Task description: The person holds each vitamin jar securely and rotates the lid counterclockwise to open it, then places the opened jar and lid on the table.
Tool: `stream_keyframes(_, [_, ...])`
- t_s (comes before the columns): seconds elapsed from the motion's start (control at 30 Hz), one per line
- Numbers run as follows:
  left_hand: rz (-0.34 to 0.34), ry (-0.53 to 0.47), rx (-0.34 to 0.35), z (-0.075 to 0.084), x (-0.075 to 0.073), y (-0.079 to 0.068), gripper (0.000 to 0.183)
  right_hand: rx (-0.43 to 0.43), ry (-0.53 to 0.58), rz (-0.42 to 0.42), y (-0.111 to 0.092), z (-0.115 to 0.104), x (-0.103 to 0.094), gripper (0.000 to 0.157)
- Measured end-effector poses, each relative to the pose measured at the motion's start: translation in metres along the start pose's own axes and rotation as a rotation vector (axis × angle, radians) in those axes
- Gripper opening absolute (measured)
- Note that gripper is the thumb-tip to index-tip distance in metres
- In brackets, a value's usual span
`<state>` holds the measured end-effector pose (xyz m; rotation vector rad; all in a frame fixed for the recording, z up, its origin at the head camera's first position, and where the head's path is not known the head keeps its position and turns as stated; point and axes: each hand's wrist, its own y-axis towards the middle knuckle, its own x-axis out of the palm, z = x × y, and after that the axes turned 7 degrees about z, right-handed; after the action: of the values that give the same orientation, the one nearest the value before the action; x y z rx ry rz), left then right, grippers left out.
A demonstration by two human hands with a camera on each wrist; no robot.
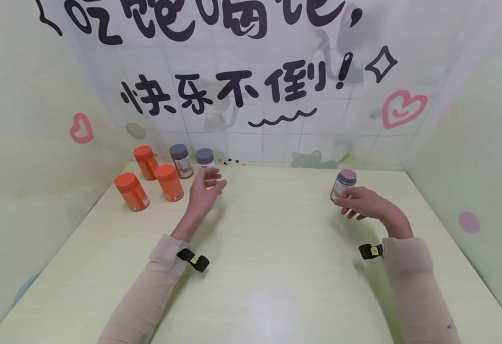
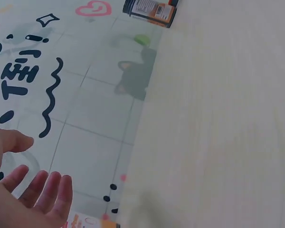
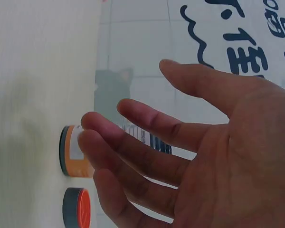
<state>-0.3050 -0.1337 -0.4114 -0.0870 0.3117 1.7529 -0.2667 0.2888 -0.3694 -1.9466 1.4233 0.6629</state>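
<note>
My left hand [image 1: 202, 193] is in front of a grey-capped jar [image 1: 205, 156], its fingers loosely bent and overlapping the jar's lower part. In the left wrist view that hand [image 2: 35, 178] holds nothing between thumb and fingers. At the right, my right hand [image 1: 363, 203] is close in front of an uncapped jar [image 1: 342, 184] with a pinkish patterned seal on its mouth. Its fingers, relaxed and spread from the thumb, partly cover the jar [image 3: 75, 154] in the right wrist view. A dark cap [image 3: 73, 209] with an orange inside lies inside-up beside that jar.
Three jars with orange caps, a rear one [image 1: 146, 162], a front one [image 1: 132, 191] and another [image 1: 169, 182], stand at the table's left back. Another grey-capped jar [image 1: 181, 161] stands by them. The printed wall sheet [image 1: 242, 138] borders the table [image 1: 259, 267] behind.
</note>
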Motion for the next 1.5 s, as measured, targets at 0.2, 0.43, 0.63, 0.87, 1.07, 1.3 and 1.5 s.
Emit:
stream_keyframes(0.2, [0.264,0.014,0.204,0.003,-0.027,0.012,0.049,-0.147,-0.006,-0.02,-0.001,-0.025,0.019,0.035])
stream_keyframes(0.43, [0.572,0.22,0.278,-0.009,-0.056,0.024,0.06,-0.291,0.021,-0.019,0.0,-0.046,0.04,0.035])
stream_keyframes(0.63, [0.543,0.189,0.083,-0.025,-0.072,0.03,0.074,-0.356,-0.054,-0.037,-0.001,-0.055,0.052,0.037])
stream_keyframes(0.87, [0.388,0.045,-0.187,-0.043,-0.083,0.036,0.084,-0.365,-0.072,-0.117,-0.003,-0.06,0.059,0.038])
stream_keyframes(1.07, [0.293,0.009,-0.346,-0.051,-0.087,0.043,0.089,-0.36,-0.104,-0.093,-0.004,-0.061,0.06,0.038])
stream_keyframes(1.3, [0.274,0.044,-0.378,-0.052,-0.086,0.044,0.087,-0.36,-0.096,-0.092,-0.004,-0.063,0.061,0.037])
stream_keyframes(1.5, [0.242,0.081,-0.376,-0.055,-0.086,0.045,0.085,-0.366,-0.095,-0.094,-0.004,-0.064,0.061,0.036])
